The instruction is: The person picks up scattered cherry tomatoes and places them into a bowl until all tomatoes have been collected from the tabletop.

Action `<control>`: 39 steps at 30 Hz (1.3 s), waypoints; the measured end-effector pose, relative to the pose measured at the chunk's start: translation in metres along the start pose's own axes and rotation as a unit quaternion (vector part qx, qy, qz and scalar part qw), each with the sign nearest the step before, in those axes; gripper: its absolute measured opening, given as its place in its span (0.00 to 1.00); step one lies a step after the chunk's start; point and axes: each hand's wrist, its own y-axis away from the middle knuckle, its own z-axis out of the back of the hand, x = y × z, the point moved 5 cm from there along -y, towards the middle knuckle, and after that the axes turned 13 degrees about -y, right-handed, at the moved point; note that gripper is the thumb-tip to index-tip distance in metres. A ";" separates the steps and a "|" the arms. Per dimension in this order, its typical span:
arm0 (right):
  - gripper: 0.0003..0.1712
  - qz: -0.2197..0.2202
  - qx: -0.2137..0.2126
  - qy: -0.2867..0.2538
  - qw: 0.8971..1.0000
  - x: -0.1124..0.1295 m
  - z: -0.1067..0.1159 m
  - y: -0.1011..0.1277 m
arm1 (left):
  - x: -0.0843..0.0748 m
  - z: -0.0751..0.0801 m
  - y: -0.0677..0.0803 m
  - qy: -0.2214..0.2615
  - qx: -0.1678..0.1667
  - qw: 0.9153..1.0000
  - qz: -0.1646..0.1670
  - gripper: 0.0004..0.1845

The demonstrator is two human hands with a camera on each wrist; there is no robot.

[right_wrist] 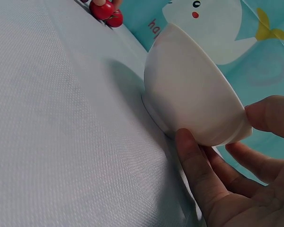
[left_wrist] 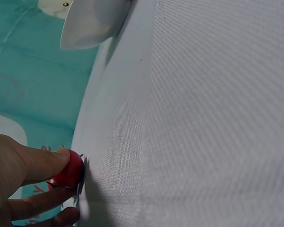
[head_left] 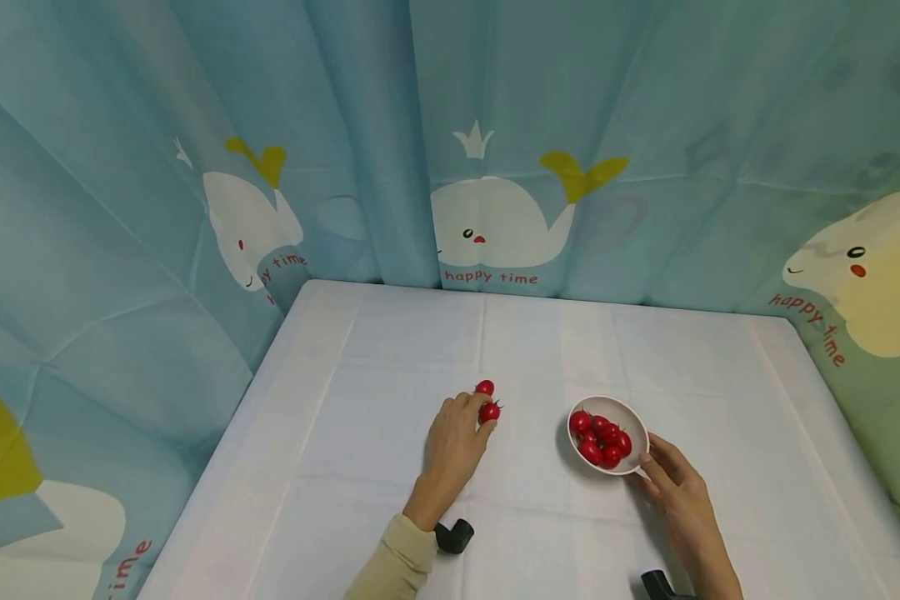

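My left hand [head_left: 453,442] reaches down over the white table and pinches a red cherry tomato [head_left: 489,412] between thumb and fingers. In the left wrist view, the thumb presses on that tomato [left_wrist: 72,170], close over the cloth. Just beyond the fingertips lies a second cherry tomato [head_left: 484,387]. To the right, my right hand [head_left: 678,492] holds a white bowl [head_left: 633,417] by its near right side, thumb at the rim and fingers under the wall. Several cherry tomatoes [head_left: 609,433] with green stems lie inside it. The right wrist view shows the bowl [right_wrist: 189,90] slightly tilted over the cloth.
A white cloth [head_left: 375,400] covers the table, with faint fold lines. Blue-green curtains [head_left: 360,125] with whale prints hang along its back and sides. A black wrist mount [head_left: 454,536] is at the left wrist, another [head_left: 658,585] at the right.
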 end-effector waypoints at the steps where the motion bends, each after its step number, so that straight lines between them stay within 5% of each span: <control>1: 0.40 0.003 0.001 0.001 1.000 0.000 0.000 0.000 | 0.000 0.000 0.000 -0.001 -0.003 1.000 -0.003 0.17; 16: 0.41 0.014 0.002 -0.004 1.000 0.003 -0.004 0.000 | -0.004 0.008 -0.004 0.053 0.031 0.998 -0.020 0.16; 30: 0.40 0.025 0.006 -0.013 1.000 0.004 -0.004 0.001 | -0.032 0.019 -0.011 0.130 0.059 0.982 -0.121 0.16; 39: 0.39 0.029 0.007 -0.018 0.999 0.003 -0.002 0.002 | -0.056 0.023 -0.015 0.106 0.040 0.974 -0.198 0.17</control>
